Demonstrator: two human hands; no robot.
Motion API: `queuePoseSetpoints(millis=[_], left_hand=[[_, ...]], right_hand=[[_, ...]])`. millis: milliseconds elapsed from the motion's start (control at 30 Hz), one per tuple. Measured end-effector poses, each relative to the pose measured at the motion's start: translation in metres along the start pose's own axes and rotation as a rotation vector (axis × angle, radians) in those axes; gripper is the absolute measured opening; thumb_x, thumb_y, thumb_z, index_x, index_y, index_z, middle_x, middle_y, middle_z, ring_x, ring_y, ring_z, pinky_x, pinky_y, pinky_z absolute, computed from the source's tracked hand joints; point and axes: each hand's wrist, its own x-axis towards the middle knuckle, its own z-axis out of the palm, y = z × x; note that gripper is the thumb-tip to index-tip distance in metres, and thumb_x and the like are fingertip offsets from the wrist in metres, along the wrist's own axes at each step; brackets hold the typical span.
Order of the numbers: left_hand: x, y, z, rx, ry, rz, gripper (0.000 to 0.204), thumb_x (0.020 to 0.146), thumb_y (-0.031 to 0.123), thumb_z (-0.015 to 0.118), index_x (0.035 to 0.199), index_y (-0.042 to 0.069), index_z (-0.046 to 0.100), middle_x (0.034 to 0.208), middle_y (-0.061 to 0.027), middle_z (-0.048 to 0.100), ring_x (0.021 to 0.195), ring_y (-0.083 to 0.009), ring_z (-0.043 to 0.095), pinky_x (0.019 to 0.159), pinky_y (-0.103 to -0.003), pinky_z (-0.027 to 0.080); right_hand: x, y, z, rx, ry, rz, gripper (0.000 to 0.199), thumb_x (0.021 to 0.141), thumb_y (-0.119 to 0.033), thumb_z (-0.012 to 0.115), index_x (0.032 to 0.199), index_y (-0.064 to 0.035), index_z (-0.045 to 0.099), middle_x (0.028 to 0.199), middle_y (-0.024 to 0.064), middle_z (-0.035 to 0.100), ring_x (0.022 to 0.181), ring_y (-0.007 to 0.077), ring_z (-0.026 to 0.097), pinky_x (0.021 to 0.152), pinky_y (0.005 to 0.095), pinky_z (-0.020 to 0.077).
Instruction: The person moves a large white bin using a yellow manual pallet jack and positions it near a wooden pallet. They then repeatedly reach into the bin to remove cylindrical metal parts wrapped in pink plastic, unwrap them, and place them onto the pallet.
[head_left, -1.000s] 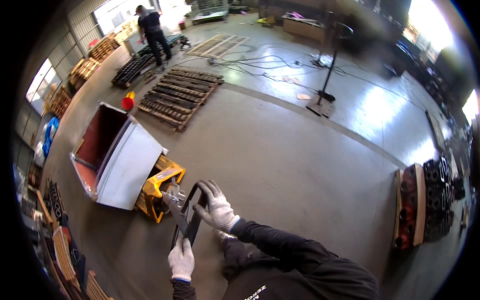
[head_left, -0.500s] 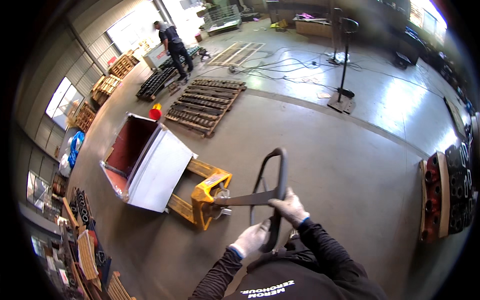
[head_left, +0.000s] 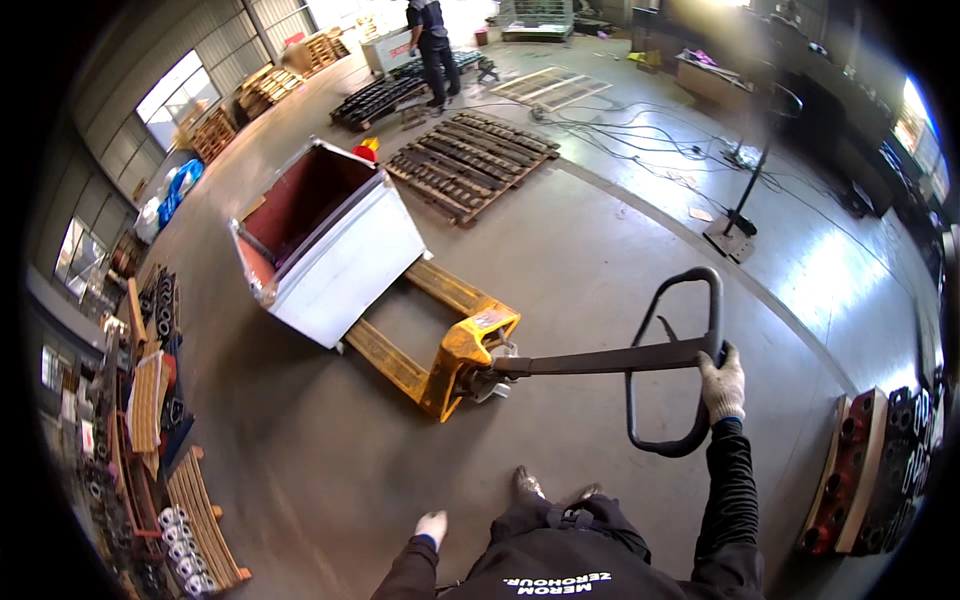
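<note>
The left hand (head_left: 432, 527), knit-gloved, hangs low; I cannot tell whether it is clenched. The gloved right hand (head_left: 723, 386) clamps the rounded loop handle (head_left: 717, 308) of a yellow metal pallet jack (head_left: 468, 345) ahead, flat forks (head_left: 387, 358) beneath a white-sided box (head_left: 352, 265). Beyond lies a slatted wooden pallet (head_left: 472, 165).

The bin (head_left: 350, 275) sits on the forks (head_left: 388, 362) of the pallet jack (head_left: 468, 345), left of the handle (head_left: 612, 360), a pallet (head_left: 472, 165) behind.

pallet jack (head_left: 470, 345) with fork ends hidden by bin (head_left: 355, 265), co-worker (head_left: 433, 50) beyond bin cut off at head, pole (head_left: 750, 185) blurred at top
</note>
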Motion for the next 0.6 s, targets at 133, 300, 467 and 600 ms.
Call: queuePoseSetpoints(millis=[133, 300, 467, 600], left_hand=[[-0.036, -0.077, -0.011, -0.24, 0.195, -0.128, 0.047, 0.095, 0.031, 0.054, 0.117, -0.01, 0.063, 0.099, -0.019, 0.071, 0.082, -0.0278, 0.07, 0.075, -0.04, 0.056], [-0.083, -0.093, 0.017, -0.427, 0.225, -0.072, 0.044, 0.097, 0.029, 0.057, 0.12, -0.008, 0.062, 0.095, -0.0157, 0.07, 0.08, -0.0249, 0.07, 0.07, -0.038, 0.057], [-0.092, -0.11, 0.054, -0.282, 0.222, -0.039, 0.041, 0.096, 0.03, 0.059, 0.12, -0.003, 0.065, 0.107, -0.0189, 0.072, 0.092, -0.03, 0.071, 0.083, -0.04, 0.056], [-0.117, -0.078, 0.096, -0.074, 0.276, 0.344, 0.041, 0.096, 0.034, 0.061, 0.121, 0.002, 0.067, 0.117, -0.0203, 0.072, 0.109, -0.0344, 0.069, 0.098, -0.04, 0.052]], right_hand=[[0.003, 0.012, -0.019, -0.118, 0.031, -0.014, 0.061, 0.094, -0.032, 0.071, 0.142, -0.0038, 0.049, 0.124, 0.0249, 0.068, 0.115, 0.0407, 0.066, 0.097, 0.0448, 0.0515], [-0.003, 0.045, -0.042, -0.119, 0.001, -0.09, 0.069, 0.087, -0.022, 0.071, 0.146, -0.0022, 0.042, 0.11, 0.0266, 0.071, 0.099, 0.0387, 0.072, 0.086, 0.0447, 0.0566], [-0.037, 0.088, -0.053, 0.347, -0.314, 0.087, 0.069, 0.078, 0.001, 0.061, 0.141, 0.0005, 0.033, 0.086, 0.0161, 0.063, 0.061, 0.0245, 0.066, 0.054, 0.0381, 0.0577], [-0.083, 0.107, -0.064, 0.653, -0.386, 0.15, 0.066, 0.08, 0.001, 0.063, 0.138, -0.0022, 0.03, 0.085, 0.0147, 0.06, 0.057, 0.0251, 0.064, 0.05, 0.0382, 0.0568]])
